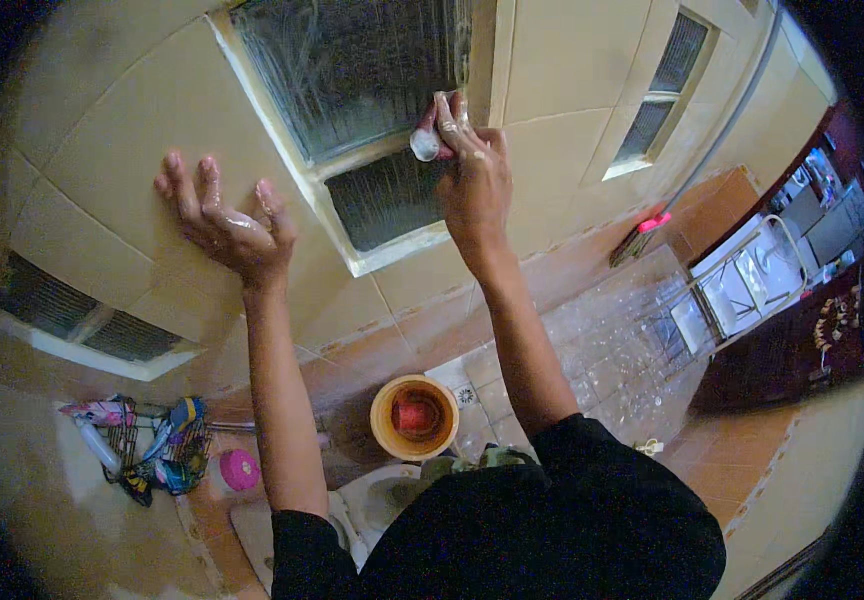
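Note:
My right hand [474, 165] is closed around a small pinkish thing with a whitish, rounded end [426, 146], whose kind I cannot make out. It is up at the frame of a two-pane window [352, 80], near the bar between the large upper pane and the small lower one. Whitish suds coat its fingers. To the left of that window, my left hand [227, 220] is spread against the beige tiled wall [142, 170], wet and holding nothing. The glass looks streaked and cloudy.
Below stands a yellow-orange bucket [380, 425] with a red mug [414, 414] inside, beside a floor drain [466, 396]. A wire rack [167, 440] of packets and a pink round container [239, 470] are lower left. A pink-topped broom [642, 238] and metal chair [742, 285] stand right, beyond wet floor.

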A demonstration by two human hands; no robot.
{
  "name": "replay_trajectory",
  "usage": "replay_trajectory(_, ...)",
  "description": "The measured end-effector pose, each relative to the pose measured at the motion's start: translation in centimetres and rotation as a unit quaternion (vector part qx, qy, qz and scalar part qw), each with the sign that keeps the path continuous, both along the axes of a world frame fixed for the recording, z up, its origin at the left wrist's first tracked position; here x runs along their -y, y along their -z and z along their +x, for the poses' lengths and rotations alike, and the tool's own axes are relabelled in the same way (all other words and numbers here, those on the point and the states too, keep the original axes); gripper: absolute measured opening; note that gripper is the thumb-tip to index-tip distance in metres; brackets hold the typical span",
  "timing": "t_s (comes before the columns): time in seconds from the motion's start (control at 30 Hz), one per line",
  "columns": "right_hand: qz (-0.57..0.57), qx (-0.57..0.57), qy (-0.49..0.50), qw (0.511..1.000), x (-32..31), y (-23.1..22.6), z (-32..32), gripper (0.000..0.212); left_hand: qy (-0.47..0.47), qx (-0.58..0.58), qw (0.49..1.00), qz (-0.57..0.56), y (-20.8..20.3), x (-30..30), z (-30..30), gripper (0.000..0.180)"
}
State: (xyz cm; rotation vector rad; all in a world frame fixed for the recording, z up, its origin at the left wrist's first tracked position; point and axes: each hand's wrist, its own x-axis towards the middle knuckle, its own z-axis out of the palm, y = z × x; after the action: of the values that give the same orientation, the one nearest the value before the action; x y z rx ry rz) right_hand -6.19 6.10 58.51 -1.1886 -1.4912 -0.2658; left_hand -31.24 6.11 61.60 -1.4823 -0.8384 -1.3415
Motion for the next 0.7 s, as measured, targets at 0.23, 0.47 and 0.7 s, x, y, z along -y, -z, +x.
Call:
replay_trajectory(0.23,0.059,-0.004,-0.003,0.998,0.1,-3.5,-0.3,0.073,-0.011,0.009,1.000,-0.009,0.3,0.1,-0.4,0.054)
replay_trajectory(0.47,0.054,-0.001,-0.002,0.999,-1.0,-3.2,-0.2,0.074,0.004,0.003,1.000,-0.003,0.2,-0.1,-0.5,0.052)
replay_trajectory(0.7,0.029,0.006,0.021,0.999,-0.3,-0.7,0.3,0.077,0.001,-0.003,1.000,0.001,-0.1,0.0,0.0,0.054)
